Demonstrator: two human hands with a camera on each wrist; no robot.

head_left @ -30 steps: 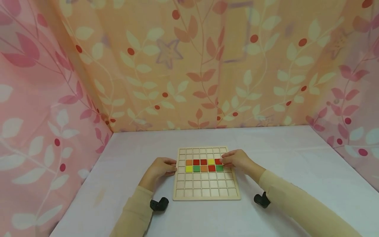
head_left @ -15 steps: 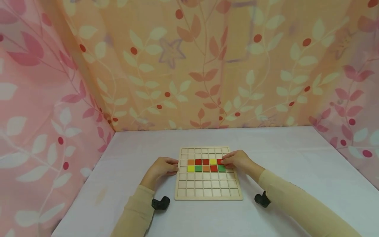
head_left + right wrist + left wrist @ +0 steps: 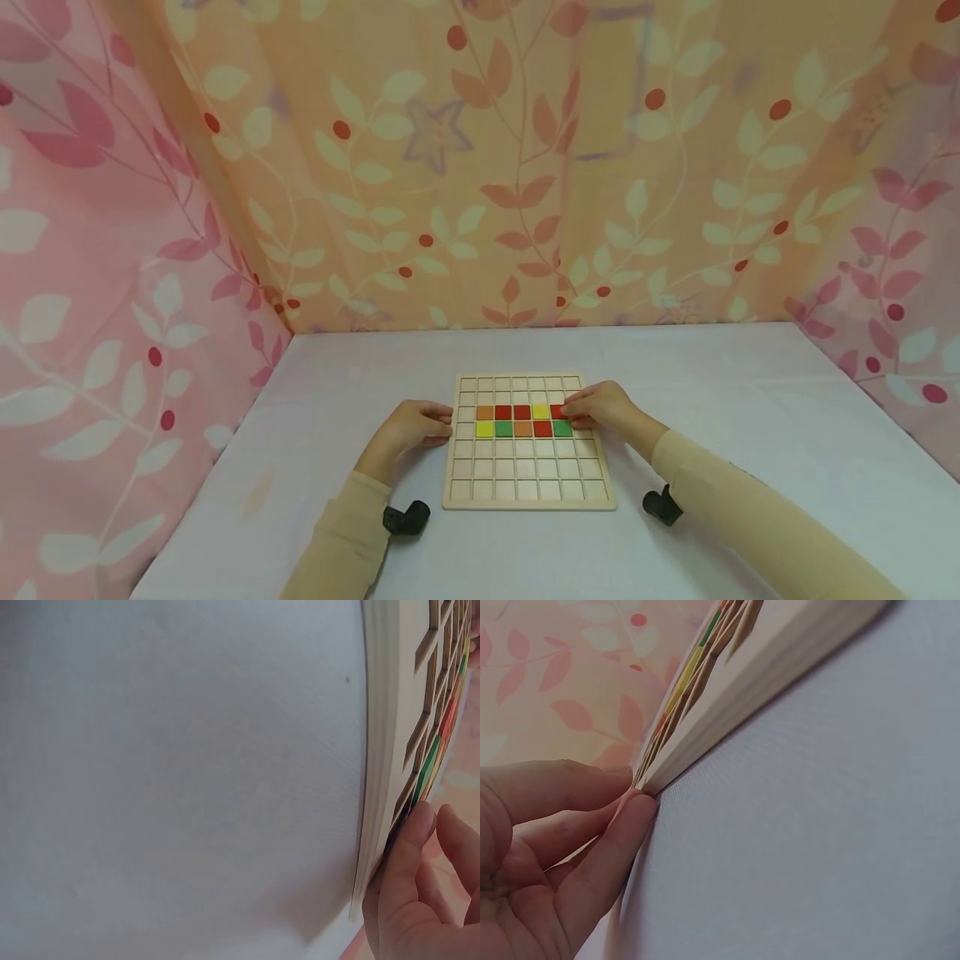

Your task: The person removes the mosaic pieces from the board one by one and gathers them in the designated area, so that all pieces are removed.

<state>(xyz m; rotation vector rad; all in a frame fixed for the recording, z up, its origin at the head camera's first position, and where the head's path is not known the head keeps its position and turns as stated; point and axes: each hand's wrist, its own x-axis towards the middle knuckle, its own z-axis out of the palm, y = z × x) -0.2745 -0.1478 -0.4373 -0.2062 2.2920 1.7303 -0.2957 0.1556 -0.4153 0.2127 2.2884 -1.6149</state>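
A square wooden grid board (image 3: 527,504) lies on the table, with two rows of coloured square tiles in its cells. Orange, red and yellow tiles make up the upper row; yellow, green, orange and red ones fill the lower. My left hand (image 3: 406,427) pinches the board's left edge between thumb and fingers, as the left wrist view confirms. Over the right side, my right hand (image 3: 607,408) has thumb and index finger at the red tile (image 3: 557,412) that ends the upper row, partly covering it. A green tile (image 3: 430,766) appears just beyond the thumb in the right wrist view.
A pale cloth covers the table (image 3: 360,367). Floral curtains (image 3: 480,167) hang behind it and along both sides. Black wrist devices, a left one (image 3: 407,518) and a right one (image 3: 663,505), stick out from the beige sleeves near the table surface.
The head view has shifted slightly, so the board appears a little further right. Both hands keep their places at the board, and the tile pattern is the same.
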